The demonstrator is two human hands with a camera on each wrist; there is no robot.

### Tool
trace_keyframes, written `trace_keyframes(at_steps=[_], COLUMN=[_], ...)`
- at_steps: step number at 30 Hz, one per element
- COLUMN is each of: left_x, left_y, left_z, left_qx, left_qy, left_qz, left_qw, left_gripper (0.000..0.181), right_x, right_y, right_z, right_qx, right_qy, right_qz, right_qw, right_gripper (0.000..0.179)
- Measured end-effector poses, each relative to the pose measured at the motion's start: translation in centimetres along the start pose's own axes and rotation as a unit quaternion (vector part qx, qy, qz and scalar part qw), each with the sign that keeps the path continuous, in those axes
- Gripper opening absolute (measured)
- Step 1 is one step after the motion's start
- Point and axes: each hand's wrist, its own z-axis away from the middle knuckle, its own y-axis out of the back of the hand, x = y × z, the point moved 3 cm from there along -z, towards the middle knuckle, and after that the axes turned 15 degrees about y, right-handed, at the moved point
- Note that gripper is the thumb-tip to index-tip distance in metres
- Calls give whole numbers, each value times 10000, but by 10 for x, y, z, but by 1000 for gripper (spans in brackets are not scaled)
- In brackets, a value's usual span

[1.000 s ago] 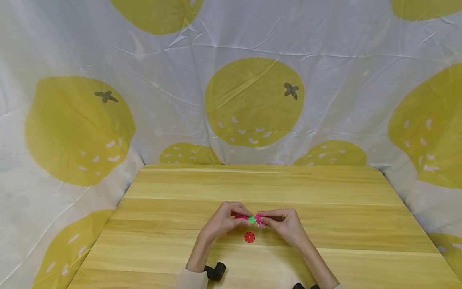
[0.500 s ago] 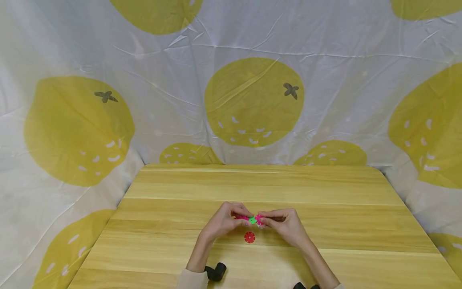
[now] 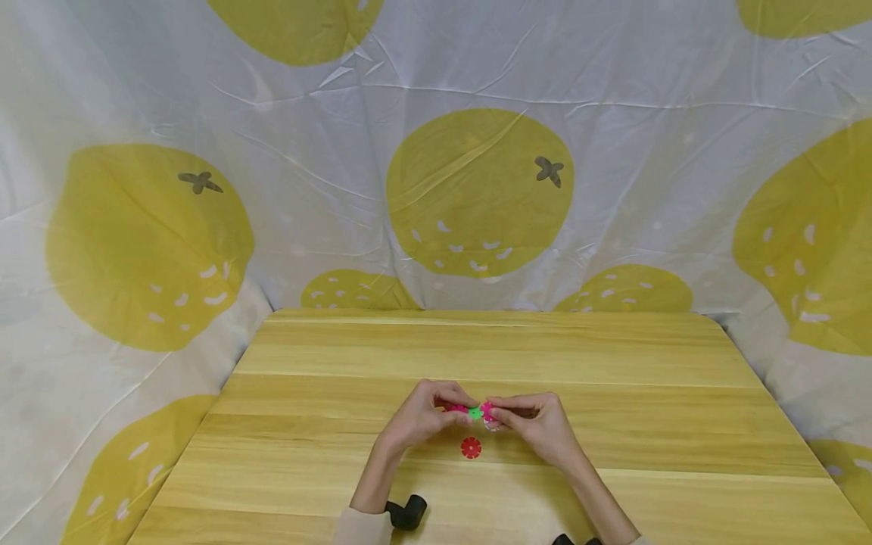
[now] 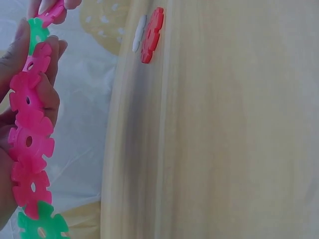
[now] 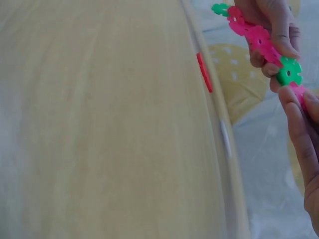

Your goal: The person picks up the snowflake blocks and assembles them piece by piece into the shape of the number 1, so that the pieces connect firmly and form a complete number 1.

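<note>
1. Just a slight shift since the last frame: the green disc (image 3: 474,413) nudges a touch toward the far edge of the wooden surface (image 3: 579,344), while your hands stay put.
2. Your left hand (image 3: 418,418) is grasping the chain of discs (image 4: 33,122), thumb on one side, fingers curled round the other.
3. And look at that chain: overlapping pinks run along your palm, with another green piece (image 4: 44,219) at the tail.
4. Over to your right hand (image 3: 541,424), and it's pinching a pink disc (image 3: 487,410) between thumb and fingers!
5. That pink meets the green disc, right between your two hands; whether they're slotted together, you can't tell from here.
6. The chain is up above the surface, midway between its left and right edges, well apart from the far edge.
7. Down on the wood, nearer you, lies the red disc (image 3: 471,448), flat, with a white disc (image 3: 492,426) near it, partly hidden by your right fingers.
</note>
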Motion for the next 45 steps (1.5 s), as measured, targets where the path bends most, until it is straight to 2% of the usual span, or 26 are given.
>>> trace_keyframes(at_steps=[6,14,18,23,30,34,42,45], left_x=[0,-1,-1,0,-1,-1,0,0], left_y=[0,-2,0,4,0,-1,1,3], left_z=[0,1,1,1,2,3,4,4], left_qx=[-56,-221,-85,5,-220,-282,-99,26], left_qy=[38,80,131,24,167,215,146,143], left_qz=[45,-49,-19,39,58,89,74,45], left_qw=[10000,9997,9999,10000,9996,9993,9998,9999], left_gripper=[17,16,16,17,16,16,15,15], right_x=[0,1,0,-1,1,2,0,-1], right_y=[0,1,-2,-7,-3,-2,-2,-3], right_z=[0,0,1,0,1,1,0,1], right_qx=[47,-232,-8,301,27,-131,-32,38], right_qy=[-49,-151,9,225,-189,-265,-115,-78], right_qz=[-74,-158,-125,-167,24,26,236,133], right_qw=[9999,9995,9999,9992,9998,9996,9996,9999], right_gripper=[25,28,26,24,24,25,24,24])
